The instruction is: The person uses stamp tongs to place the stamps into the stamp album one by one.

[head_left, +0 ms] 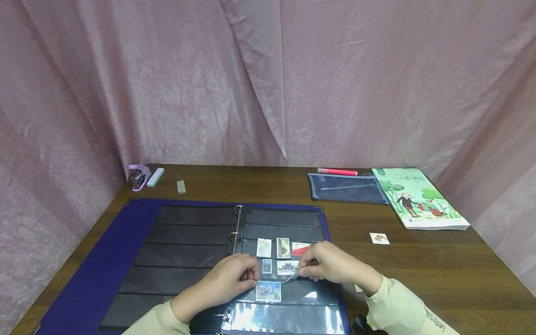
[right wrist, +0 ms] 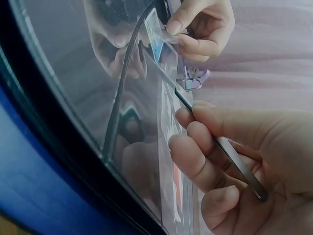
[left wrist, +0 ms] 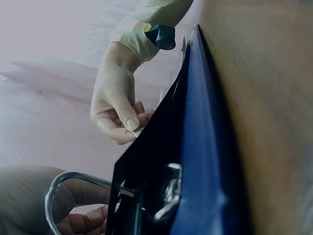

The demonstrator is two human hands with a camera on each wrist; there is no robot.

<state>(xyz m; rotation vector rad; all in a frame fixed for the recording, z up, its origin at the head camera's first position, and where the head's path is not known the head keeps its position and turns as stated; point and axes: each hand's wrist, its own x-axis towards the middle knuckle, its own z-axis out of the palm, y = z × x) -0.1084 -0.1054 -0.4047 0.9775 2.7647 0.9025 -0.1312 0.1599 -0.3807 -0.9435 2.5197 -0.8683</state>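
An open stamp album [head_left: 96,260] with black pocket pages lies before me. My right hand [head_left: 328,263] holds metal tweezers [right wrist: 235,162] over the right page, their tips by the top edge of a blue pictorial stamp [head_left: 268,291] in a lower row. My left hand [head_left: 228,277] is left of that stamp; in the right wrist view its thumb and finger pinch the edge of a clear pocket strip [right wrist: 168,36]. Above sit a small blue stamp [head_left: 266,266], a building stamp [head_left: 287,267] and a red-and-white stamp [head_left: 299,249], the latter two partly behind my right hand.
A loose stamp [head_left: 379,238] lies right of the album. Farther back are a green picture book [head_left: 418,200], a blue mesh pouch [head_left: 347,190] and a red marker [head_left: 337,171]. A purple stapler [head_left: 140,177], a white box [head_left: 156,177] and an eraser-like block [head_left: 181,187] stand back left.
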